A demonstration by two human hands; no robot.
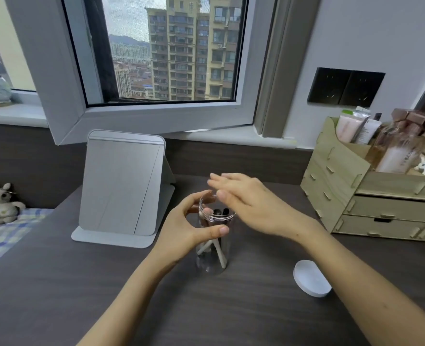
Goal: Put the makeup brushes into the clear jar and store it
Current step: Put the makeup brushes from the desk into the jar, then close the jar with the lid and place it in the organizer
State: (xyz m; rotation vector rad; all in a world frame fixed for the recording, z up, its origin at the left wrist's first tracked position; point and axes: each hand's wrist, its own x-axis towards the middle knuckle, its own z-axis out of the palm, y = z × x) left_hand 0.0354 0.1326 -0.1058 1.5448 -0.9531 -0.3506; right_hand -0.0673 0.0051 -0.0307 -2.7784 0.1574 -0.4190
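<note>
A clear jar (214,260) stands upright on the dark desk in the middle of the view. Several makeup brushes (217,248) with pale handles and dark heads stand inside it. My left hand (184,233) curls around the jar's upper part, thumb across the front. Just above and to the right of the jar's mouth hovers my right hand (246,203), its fingers flat and spread, holding nothing. The jar's white lid (311,278) lies on the desk to the right.
A grey folding mirror (121,188) stands left of the jar. A wooden organiser (371,196) with drawers and bottles fills the right side. An open window frame (156,121) overhangs the back. A bed with a plush toy (3,204) is at the left.
</note>
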